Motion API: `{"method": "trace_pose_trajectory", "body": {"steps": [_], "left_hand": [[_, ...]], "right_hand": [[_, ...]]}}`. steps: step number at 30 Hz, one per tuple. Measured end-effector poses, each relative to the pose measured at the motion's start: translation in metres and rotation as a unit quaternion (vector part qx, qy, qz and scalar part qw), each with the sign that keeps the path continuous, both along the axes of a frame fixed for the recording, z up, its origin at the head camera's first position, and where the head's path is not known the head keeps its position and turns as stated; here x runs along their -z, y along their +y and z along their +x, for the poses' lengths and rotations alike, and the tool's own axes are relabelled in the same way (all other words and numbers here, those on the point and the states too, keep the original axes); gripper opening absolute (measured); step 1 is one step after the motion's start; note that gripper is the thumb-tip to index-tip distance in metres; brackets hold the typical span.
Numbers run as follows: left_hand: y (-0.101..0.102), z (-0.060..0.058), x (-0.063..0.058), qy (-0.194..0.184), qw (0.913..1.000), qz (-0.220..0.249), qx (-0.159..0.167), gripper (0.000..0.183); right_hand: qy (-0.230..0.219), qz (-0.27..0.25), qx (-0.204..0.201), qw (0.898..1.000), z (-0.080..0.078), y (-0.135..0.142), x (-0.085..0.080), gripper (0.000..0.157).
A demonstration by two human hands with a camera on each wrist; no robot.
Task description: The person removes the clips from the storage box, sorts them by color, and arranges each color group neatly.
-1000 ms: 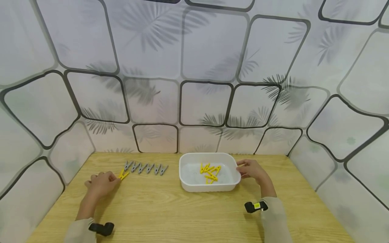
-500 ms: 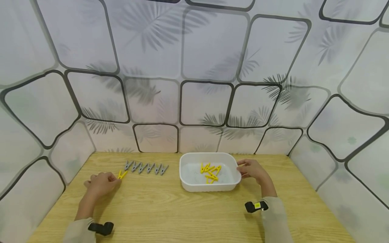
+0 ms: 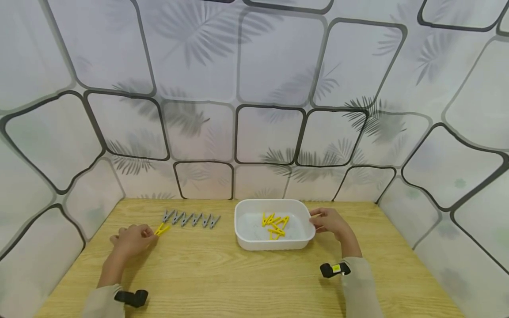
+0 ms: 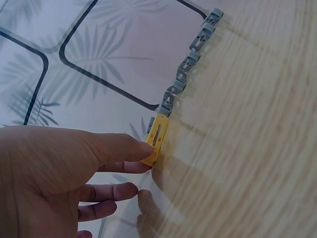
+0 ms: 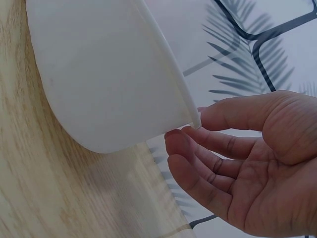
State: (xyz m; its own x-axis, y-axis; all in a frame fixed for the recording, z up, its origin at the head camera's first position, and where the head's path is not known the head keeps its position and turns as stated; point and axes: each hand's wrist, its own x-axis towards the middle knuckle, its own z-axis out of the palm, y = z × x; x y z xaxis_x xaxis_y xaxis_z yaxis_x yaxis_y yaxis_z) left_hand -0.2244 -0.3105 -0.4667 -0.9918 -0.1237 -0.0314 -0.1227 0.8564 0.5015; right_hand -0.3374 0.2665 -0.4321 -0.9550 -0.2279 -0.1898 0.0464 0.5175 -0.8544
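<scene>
Head view: at the left we see a person's left hand grasping a yellow clothespin by one end, its other end pointing away from the fingers. The pin lies near the left end of a row of gray clothespins, on the side closer to the person. The row runs zigzag across the wooden table. Right of center we find a white basin, with several more yellow clothespins heaped loosely on its floor. The right hand grips the basin at its right end. Both arms wear light sleeves, with a black device at each wrist. Behind the table we note a pale wall covering patterned with dark rounded outlines and gray fronds.

Left wrist view: we see the yellow clothespin pinched between thumb and forefinger, the other fingers loosely bent below. The gray clothespins recede beyond it in a line; we cannot tell whether the yellow pin touches the tabletop.

Right wrist view: we observe thumb and forefinger pinching the basin's rim near a corner, the remaining fingers bent beneath. The basin's outer wall fills the upper left.
</scene>
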Motion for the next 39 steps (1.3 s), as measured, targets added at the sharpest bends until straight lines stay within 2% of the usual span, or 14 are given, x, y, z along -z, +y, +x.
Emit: {"method": "trace_pose_trajectory", "body": {"steps": [8,24,33,39], "left_hand": [[0.0000,0.0007,-0.0021,-0.002,1.0000,-0.003,0.007,0.024],[-0.0018,0.0012,-0.0035,-0.008,1.0000,-0.004,0.002,0.027],[0.0014,0.0005,-0.0015,0.019,0.9996,-0.021,-0.005,0.033],[0.0046,0.0010,-0.0024,0.036,0.9989,-0.027,-0.011,0.041]], "right_hand": [[-0.003,-0.004,0.008,1.000,0.0016,-0.0015,0.0000,0.043],[-0.004,-0.010,0.011,1.000,0.0016,-0.0022,0.0012,0.041],[0.004,-0.008,0.001,1.000,0.0044,-0.0029,0.0004,0.043],[0.003,-0.004,-0.001,1.000,0.0010,-0.0012,0.0015,0.044]]}}
